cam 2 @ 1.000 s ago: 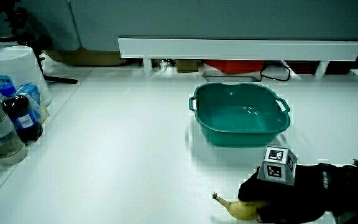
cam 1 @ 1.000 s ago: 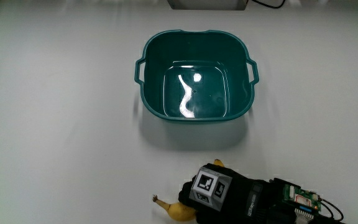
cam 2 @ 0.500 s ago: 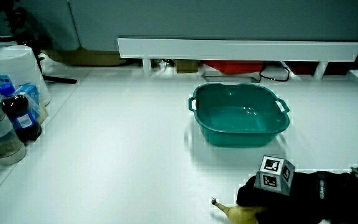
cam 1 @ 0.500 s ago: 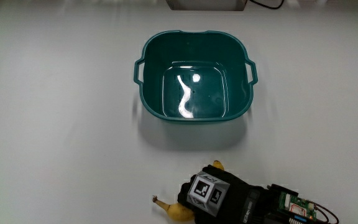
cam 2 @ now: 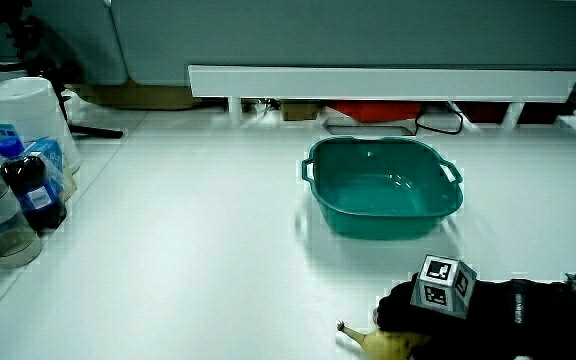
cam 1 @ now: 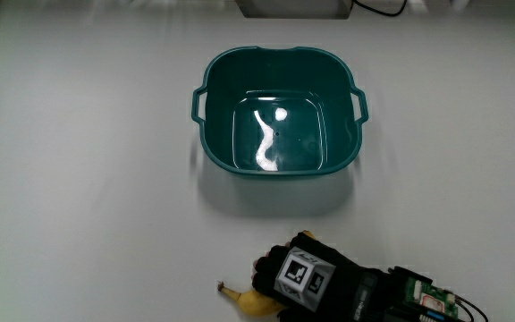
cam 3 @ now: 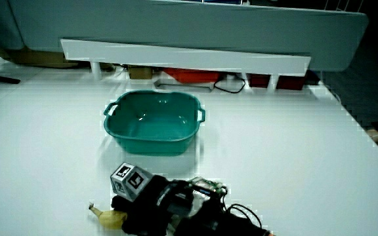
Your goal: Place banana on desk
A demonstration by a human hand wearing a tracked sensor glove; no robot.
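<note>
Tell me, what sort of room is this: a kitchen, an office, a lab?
Probably a lab or office workspace. A plain white table ends at a low partition with a cable under it, and the hand wears a black glove with a patterned cube.

The teal basin [cam 1: 280, 63] stands alone mid-table [cam 1: 79, 179], with open surface all around it. Between it and the hand [cam 1: 298, 273], which grips the banana [cam 1: 256, 302] at the near edge, lies a bare strip. In a side view, bottles [cam 2: 30, 190] and a white bucket [cam 2: 23, 110] crowd one table edge.
</note>
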